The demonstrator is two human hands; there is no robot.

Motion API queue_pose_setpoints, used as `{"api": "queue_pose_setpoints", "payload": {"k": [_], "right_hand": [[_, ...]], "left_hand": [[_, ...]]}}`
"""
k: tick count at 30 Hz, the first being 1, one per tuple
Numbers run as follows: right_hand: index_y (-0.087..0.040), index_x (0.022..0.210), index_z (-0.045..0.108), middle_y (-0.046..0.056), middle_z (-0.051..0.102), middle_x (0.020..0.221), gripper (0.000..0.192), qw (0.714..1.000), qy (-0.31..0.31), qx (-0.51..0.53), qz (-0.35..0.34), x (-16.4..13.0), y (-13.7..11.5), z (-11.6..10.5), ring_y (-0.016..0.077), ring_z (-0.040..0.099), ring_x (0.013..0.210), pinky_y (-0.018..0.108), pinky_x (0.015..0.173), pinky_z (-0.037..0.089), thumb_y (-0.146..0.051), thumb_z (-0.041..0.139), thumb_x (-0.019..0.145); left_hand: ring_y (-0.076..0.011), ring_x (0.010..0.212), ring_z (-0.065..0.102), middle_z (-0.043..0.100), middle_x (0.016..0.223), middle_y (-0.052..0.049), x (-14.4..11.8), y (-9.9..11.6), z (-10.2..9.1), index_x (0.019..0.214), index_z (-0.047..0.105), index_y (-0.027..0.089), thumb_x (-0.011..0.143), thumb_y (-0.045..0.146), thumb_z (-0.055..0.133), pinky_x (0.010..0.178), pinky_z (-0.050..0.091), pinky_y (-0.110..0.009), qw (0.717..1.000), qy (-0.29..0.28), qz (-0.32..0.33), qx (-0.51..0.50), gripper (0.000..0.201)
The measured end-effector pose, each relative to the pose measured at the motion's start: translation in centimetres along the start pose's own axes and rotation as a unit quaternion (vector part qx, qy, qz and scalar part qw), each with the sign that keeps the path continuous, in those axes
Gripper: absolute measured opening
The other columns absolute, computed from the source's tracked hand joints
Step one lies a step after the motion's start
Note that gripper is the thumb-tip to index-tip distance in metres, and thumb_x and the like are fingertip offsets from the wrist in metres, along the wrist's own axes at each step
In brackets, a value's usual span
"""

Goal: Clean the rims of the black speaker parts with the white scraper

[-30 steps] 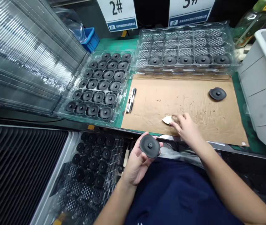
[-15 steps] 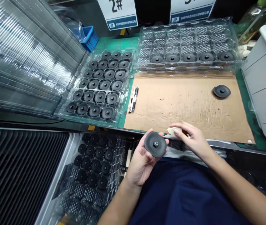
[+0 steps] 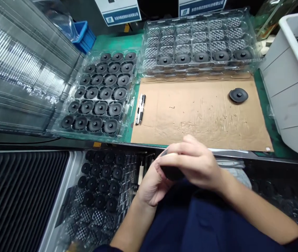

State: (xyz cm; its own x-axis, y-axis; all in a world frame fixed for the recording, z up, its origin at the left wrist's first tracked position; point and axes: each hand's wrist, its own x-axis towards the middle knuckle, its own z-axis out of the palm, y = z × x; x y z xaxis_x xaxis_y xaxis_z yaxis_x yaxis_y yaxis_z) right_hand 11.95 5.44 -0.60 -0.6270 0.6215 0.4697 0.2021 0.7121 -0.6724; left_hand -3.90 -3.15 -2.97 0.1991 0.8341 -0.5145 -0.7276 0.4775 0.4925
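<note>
My left hand (image 3: 151,183) is closed around a round black plastic disc (image 3: 173,173), held tilted near my body below the table's front edge. Over the disc's face lies my right hand (image 3: 194,161), its fingers bent and touching it. They cover most of the disc, including its central stud. The small off-white pad that my right hand held half a second ago is hidden behind these fingers. Another black disc (image 3: 238,95), with a raised centre, lies on the brown cardboard sheet (image 3: 164,105) at the right.
A clear tray (image 3: 127,120) of black discs stands at the left. Stacked clear trays (image 3: 140,63) at the back hold discs in the front row. Pens (image 3: 140,109) lie on the cardboard's left side. A grey bin (image 3: 282,80) bounds the right; a blue basket (image 3: 85,38) sits back left.
My right hand has moved left from beside the disc onto its face, and the off-white pad has gone out of sight. The disc now tilts. The whole view has shifted slightly.
</note>
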Motion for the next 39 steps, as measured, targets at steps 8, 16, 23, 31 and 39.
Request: {"api": "queue_pose_setpoints", "payload": {"k": [8,16,23,31,39], "right_hand": [[-0.023,0.099,0.068,0.004,0.065,0.090,0.021,0.946,-0.027,0.048,0.320,-6.4,3.2,-1.2,0.0150,0.057,0.077,0.027,0.067,0.043,-0.029,0.050,0.090],[-0.028,0.144,0.025,0.000,0.060,0.085,0.056,0.958,-0.082,0.096,0.256,-5.9,-0.4,-0.7,0.0135,0.054,0.072,0.027,0.069,0.045,-0.023,0.044,0.091],[-0.023,0.146,0.020,0.004,0.062,0.085,0.061,0.978,-0.180,0.043,0.101,-5.5,-1.9,-1.1,0.0176,0.053,0.072,0.033,0.065,0.044,-0.014,0.041,0.090],[-0.018,0.148,0.012,0.006,0.064,0.091,0.065,0.986,-0.095,0.010,0.135,-5.7,-1.9,-0.3,0.0182,0.057,0.076,0.033,0.070,0.047,-0.016,0.042,0.090],[-0.017,0.147,0.012,0.002,0.064,0.084,0.067,0.988,-0.085,0.074,0.102,-5.3,-3.3,0.1,0.0160,0.056,0.071,0.030,0.068,0.045,-0.015,0.045,0.088]], "left_hand": [[-0.0313,0.112,0.057,0.055,0.130,-0.010,-0.1,1.0,0.0,0.123,0.054,0.027,0.065,0.028,0.079,0.089,0.051,-0.034,0.997,-0.069,0.015,-0.013,0.063],[-0.0286,0.112,0.058,0.058,0.128,-0.009,0.4,0.8,1.3,0.124,0.053,0.028,0.068,0.033,0.077,0.089,0.051,-0.033,0.997,-0.071,0.028,0.013,0.061],[-0.0271,0.113,0.057,0.057,0.129,-0.005,0.8,1.4,1.2,0.122,0.055,0.031,0.066,0.035,0.077,0.094,0.049,-0.033,0.992,-0.073,0.096,0.046,0.060],[-0.0248,0.110,0.059,0.059,0.126,-0.004,0.8,0.7,2.0,0.122,0.055,0.029,0.067,0.032,0.077,0.092,0.050,-0.031,0.990,-0.078,0.115,0.039,0.059],[-0.0277,0.116,0.055,0.056,0.128,-0.003,1.1,0.9,2.6,0.118,0.055,0.032,0.062,0.030,0.080,0.098,0.046,-0.036,0.991,-0.043,0.110,0.060,0.061]]}}
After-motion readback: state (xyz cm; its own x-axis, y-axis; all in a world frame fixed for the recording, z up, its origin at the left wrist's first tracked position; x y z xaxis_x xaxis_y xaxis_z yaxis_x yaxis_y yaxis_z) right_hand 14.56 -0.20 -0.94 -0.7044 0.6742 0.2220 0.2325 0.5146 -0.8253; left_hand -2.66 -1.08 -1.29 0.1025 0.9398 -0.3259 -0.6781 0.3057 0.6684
